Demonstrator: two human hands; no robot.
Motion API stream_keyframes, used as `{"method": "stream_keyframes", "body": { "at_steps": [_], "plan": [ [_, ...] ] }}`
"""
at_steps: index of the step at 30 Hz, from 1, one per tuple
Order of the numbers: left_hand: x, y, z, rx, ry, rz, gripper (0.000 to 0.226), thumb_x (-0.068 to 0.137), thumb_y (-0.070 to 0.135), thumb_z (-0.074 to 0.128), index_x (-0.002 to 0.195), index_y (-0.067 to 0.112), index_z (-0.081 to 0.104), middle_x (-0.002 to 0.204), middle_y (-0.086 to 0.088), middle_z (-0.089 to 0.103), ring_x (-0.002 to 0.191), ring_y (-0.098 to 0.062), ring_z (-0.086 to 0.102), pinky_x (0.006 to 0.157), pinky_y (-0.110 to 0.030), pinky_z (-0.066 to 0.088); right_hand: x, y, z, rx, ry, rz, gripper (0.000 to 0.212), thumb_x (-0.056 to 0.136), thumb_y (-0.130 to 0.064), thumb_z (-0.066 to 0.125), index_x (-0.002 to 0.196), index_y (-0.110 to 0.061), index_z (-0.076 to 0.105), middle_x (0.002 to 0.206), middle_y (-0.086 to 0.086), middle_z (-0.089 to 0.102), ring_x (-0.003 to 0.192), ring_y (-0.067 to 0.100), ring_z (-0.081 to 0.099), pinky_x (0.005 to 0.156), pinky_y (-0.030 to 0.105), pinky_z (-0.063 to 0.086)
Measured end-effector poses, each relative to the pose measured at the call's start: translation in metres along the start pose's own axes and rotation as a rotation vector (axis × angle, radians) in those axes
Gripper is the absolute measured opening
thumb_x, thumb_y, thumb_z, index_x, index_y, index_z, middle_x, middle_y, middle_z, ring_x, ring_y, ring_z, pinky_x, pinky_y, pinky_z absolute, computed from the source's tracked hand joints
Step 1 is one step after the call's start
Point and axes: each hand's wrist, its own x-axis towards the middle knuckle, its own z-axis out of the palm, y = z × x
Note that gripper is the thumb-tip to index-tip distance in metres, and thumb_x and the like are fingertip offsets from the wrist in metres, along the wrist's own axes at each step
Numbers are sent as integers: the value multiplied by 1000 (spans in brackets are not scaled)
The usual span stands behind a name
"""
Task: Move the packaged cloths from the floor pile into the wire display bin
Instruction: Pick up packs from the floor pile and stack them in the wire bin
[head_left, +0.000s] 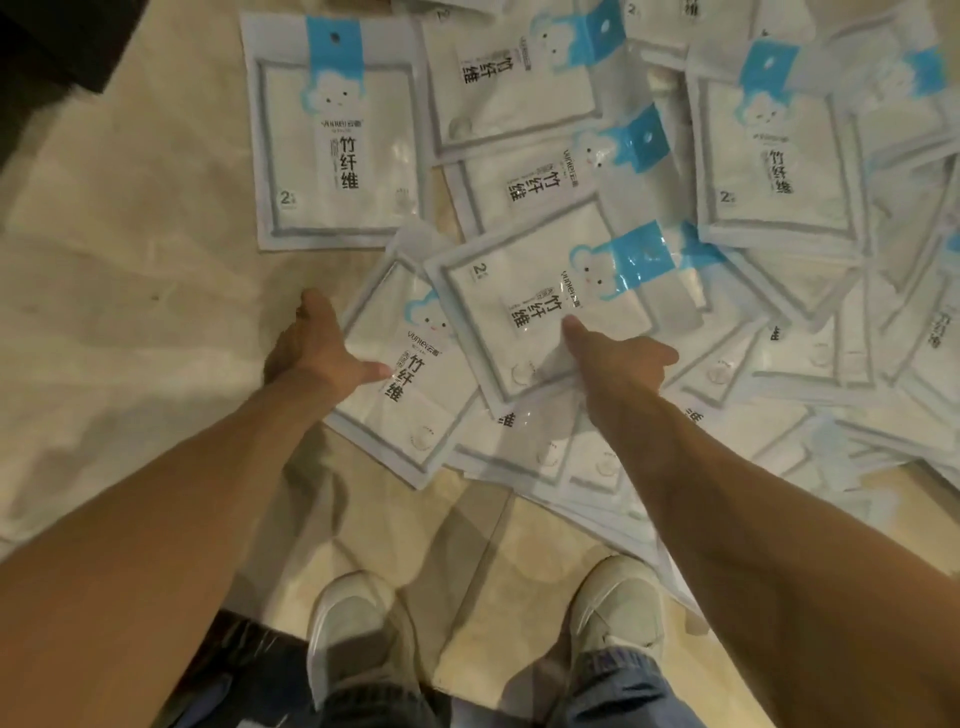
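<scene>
Several packaged cloths, white with blue header cards and black lettering, lie in a loose pile (753, 171) across the floor's upper and right parts. My left hand (322, 348) grips the left edge of one packaged cloth (410, 384), thumb lying on its face. Overlapping that pack is another packaged cloth (530, 306), which my right hand (621, 361) pinches at its lower right edge, thumb on top and fingers curled beneath. Both packs sit at the near edge of the pile. One packaged cloth (337, 135) lies apart at the upper left. No wire display bin is in view.
My two pale shoes (358, 629) (618, 608) stand on the beige tiled floor (483, 582) just below the pile. A crumpled whitish sheet (104, 322) covers the floor on the left. A dark object (52, 41) fills the top left corner.
</scene>
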Motion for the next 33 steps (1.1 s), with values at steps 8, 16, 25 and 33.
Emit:
{"method": "stream_keyframes", "body": {
  "at_steps": [8, 16, 25, 33],
  "plan": [
    [-38, -33, -17, -480, -232, 139, 38, 80, 15, 86, 114, 19, 71, 105, -1, 76, 104, -26, 71, 90, -36, 54, -11, 34, -58, 545, -143, -62, 35, 86, -5, 81, 117, -10, 65, 109, 8, 76, 97, 28, 76, 83, 41, 63],
    [-127, -34, -119, -906, -137, 87, 36, 84, -3, 74, 112, 20, 70, 105, 2, 79, 95, -20, 76, 77, -34, 62, -76, -13, -167, 415, -401, -163, 24, 88, -9, 79, 110, -2, 72, 93, 11, 80, 79, 23, 79, 61, 28, 62],
    [-266, 20, -322, -1051, -32, 155, 40, 79, 1, 79, 116, 15, 70, 109, -6, 78, 104, -32, 73, 99, -54, 53, -226, -158, -302, 308, -627, -269, 30, 90, -11, 75, 118, -3, 70, 107, 19, 78, 96, 37, 76, 76, 45, 65],
    [-465, 28, -536, -1189, 97, 239, 45, 74, 6, 83, 116, 15, 70, 112, -5, 77, 105, -30, 74, 100, -55, 53, -447, -282, -464, 242, -762, -404, 27, 89, -7, 75, 115, 0, 72, 100, 18, 79, 80, 28, 79, 59, 34, 63]
  ]
}}
